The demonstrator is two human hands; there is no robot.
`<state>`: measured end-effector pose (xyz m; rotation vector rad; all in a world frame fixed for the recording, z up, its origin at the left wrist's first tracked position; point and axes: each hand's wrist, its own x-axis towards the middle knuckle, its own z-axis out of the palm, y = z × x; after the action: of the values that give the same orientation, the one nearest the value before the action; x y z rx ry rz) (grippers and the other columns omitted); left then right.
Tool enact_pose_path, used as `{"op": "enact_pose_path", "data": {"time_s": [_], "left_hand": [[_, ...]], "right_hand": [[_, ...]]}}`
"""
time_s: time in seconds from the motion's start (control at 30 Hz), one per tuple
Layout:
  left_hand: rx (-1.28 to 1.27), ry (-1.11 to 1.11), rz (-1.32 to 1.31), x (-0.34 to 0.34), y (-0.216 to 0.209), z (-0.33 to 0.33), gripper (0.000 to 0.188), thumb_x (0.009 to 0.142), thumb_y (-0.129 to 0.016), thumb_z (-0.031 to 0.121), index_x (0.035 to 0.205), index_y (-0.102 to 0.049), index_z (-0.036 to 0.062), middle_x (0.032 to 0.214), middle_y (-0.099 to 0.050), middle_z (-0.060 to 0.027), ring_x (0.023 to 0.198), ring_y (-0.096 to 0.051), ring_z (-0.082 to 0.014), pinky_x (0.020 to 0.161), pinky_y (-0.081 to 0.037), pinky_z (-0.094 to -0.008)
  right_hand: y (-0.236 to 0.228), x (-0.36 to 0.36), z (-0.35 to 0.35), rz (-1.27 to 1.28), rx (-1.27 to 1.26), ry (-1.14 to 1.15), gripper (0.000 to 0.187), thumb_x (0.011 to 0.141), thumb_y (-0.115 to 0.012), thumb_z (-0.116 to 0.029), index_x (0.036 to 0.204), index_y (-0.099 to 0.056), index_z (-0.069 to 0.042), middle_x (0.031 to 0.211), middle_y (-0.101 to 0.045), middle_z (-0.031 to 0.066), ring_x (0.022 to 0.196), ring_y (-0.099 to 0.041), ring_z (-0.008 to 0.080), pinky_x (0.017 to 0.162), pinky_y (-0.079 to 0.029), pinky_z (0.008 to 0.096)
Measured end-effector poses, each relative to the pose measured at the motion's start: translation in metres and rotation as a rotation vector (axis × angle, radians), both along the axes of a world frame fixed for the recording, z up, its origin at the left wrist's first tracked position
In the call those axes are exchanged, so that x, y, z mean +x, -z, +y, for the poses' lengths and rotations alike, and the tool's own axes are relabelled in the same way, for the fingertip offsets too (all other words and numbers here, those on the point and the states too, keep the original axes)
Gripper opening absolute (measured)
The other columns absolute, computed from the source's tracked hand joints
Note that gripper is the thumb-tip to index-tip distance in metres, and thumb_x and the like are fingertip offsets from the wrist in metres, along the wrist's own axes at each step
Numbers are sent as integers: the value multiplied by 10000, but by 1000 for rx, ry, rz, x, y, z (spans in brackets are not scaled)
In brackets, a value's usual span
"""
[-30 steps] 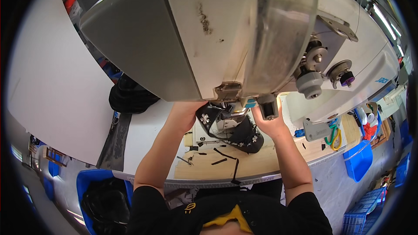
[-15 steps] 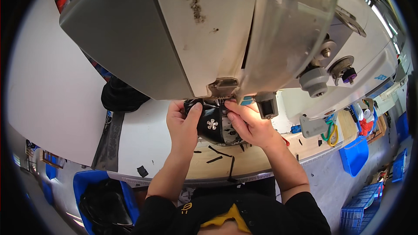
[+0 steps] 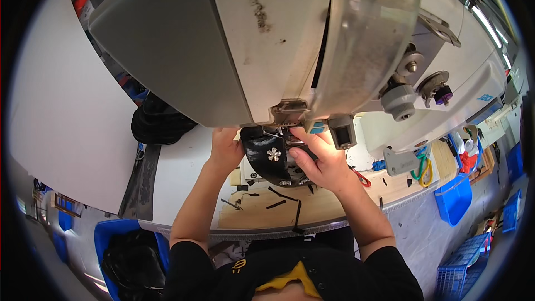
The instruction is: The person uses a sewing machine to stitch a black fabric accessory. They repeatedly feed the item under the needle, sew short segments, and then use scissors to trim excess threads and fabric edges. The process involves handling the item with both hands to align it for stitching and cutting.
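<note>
A glossy black leather-like piece (image 3: 262, 155) with a silver flower ornament (image 3: 273, 154) lies curved under the head of a white sewing machine (image 3: 267, 61). My left hand (image 3: 225, 149) grips its left edge, the fingertips partly hidden behind the piece and the machine head. At the opposite edge, my right hand (image 3: 322, 161) pinches the piece, thumb nearer me and forefinger close to the presser foot area. The machine head covers the needle from sight.
Black scraps (image 3: 276, 204) litter the wooden table edge. A stack of black pieces (image 3: 159, 120) sits at left, above a blue bin (image 3: 106, 234) holding more. To the right are green and yellow-handled scissors (image 3: 426, 170), a red-handled tool (image 3: 361, 177) and a blue container (image 3: 454, 198).
My left hand has slid left and away from me, its thumb no longer on top of the piece. The piece has turned slightly, and my right hand stays almost in place.
</note>
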<state>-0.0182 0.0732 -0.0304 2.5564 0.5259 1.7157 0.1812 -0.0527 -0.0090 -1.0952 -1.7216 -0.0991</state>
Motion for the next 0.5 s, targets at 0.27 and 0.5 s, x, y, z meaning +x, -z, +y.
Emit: {"op": "enact_pose_path", "data": {"time_s": [0.27, 0.5], "left_hand": [[314, 254, 186, -5, -42, -51, 184, 656, -704, 30, 798, -611, 104, 997, -657, -17, 901, -643, -215, 793, -460, -367], [248, 208, 360, -2, -63, -63, 168, 695, -675, 122, 860, -641, 130, 944, -631, 33, 827, -624, -105, 683, -318, -299]], "right_hand": [[-7, -28, -42, -338, -4, 286, 532, 637, -715, -107, 1159, -613, -98, 1301, -511, 164, 1169, -491, 350, 889, -377, 456], [-20, -11, -29, -337, 109, 190, 411, 603, -636, 4, 1005, -675, -67, 1131, -628, 150, 853, -607, 323, 527, -467, 320]]}}
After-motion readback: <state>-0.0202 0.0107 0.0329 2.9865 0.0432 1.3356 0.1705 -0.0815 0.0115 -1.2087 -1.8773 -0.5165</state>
